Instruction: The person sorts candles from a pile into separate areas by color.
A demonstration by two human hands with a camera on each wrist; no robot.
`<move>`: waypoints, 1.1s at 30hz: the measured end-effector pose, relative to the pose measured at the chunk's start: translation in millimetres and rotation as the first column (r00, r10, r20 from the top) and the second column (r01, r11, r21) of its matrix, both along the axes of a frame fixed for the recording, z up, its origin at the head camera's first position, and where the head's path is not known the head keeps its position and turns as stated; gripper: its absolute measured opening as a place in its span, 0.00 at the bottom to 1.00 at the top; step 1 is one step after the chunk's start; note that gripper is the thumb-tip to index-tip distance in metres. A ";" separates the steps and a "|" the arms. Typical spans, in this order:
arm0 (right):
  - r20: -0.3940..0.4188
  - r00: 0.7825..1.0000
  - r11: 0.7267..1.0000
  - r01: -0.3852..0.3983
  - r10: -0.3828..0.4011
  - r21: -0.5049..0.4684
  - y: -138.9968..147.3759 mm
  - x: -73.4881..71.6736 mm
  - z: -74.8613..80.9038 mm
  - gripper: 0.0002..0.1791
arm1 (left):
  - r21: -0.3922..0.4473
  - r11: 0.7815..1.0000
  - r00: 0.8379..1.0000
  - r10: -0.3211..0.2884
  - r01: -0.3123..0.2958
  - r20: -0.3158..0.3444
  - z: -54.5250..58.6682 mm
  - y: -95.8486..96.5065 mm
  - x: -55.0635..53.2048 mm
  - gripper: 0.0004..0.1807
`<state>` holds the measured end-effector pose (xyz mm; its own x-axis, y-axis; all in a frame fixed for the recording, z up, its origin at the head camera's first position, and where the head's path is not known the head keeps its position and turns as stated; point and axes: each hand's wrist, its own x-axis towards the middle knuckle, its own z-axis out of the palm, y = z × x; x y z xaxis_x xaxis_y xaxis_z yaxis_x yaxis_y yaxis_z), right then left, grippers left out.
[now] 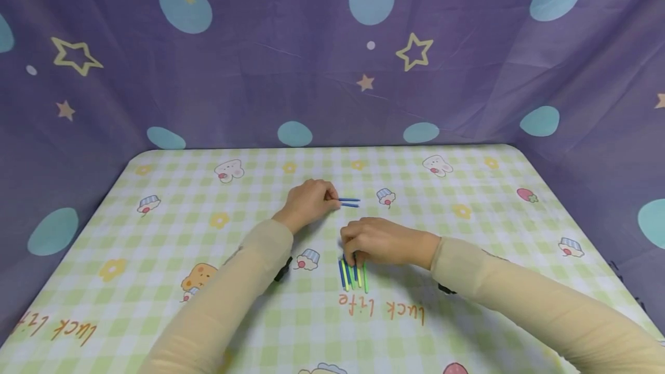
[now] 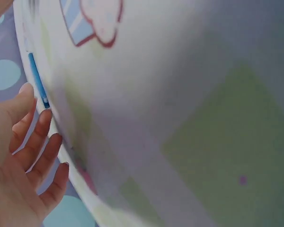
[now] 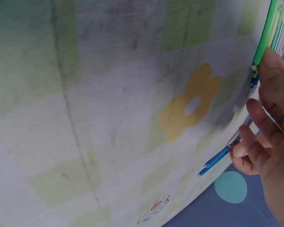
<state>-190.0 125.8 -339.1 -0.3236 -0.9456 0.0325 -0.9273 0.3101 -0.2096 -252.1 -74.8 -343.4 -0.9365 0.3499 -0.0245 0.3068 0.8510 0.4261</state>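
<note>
Two thin blue sticks [image 1: 349, 199] lie side by side near the table's middle, pointing right. My left hand [image 1: 312, 201] pinches at their left ends with thumb and fingertips. In the left wrist view a blue stick [image 2: 38, 79] shows beyond the thumb and forefinger, the other fingers spread. Closer to me, my right hand [image 1: 387, 240] reaches down to a row of blue, yellow and green sticks [image 1: 347, 276], its thumb and fingers pinching at their far ends. In the right wrist view the thumb lies against a green stick [image 3: 266, 33]; the fingertips partly hide the row's far ends.
A green-and-white checked cloth [image 1: 478, 305] with printed cupcakes, flowers and lettering covers the table. Behind its far edge hangs a purple curtain [image 1: 312, 85] with stars and blue ovals. Both sleeved forearms reach in from the near side.
</note>
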 end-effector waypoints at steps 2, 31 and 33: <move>0.001 1.000 1.000 0.007 -0.007 0.008 -0.4 -0.2 0.1 0.04 | 0.015 1.000 1.000 0.002 -0.001 -0.005 2.6 -2.1 2.2 0.07; 0.064 0.980 0.970 0.195 -0.187 -0.149 13.2 -9.9 -5.0 0.05 | 0.073 0.933 0.930 -0.359 0.354 0.082 11.0 -28.3 70.4 0.06; 0.069 0.975 0.964 0.221 -0.213 -0.149 14.8 -12.0 -4.9 0.05 | 0.081 0.917 0.913 -0.397 0.390 0.097 9.4 -28.4 73.1 0.07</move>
<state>-202.1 140.5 -343.9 -0.5255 -0.8374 0.1504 -0.8281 0.4628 -0.3164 -179.0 -103.3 -334.0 -0.7154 0.6934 -0.0863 0.5606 0.6433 0.5215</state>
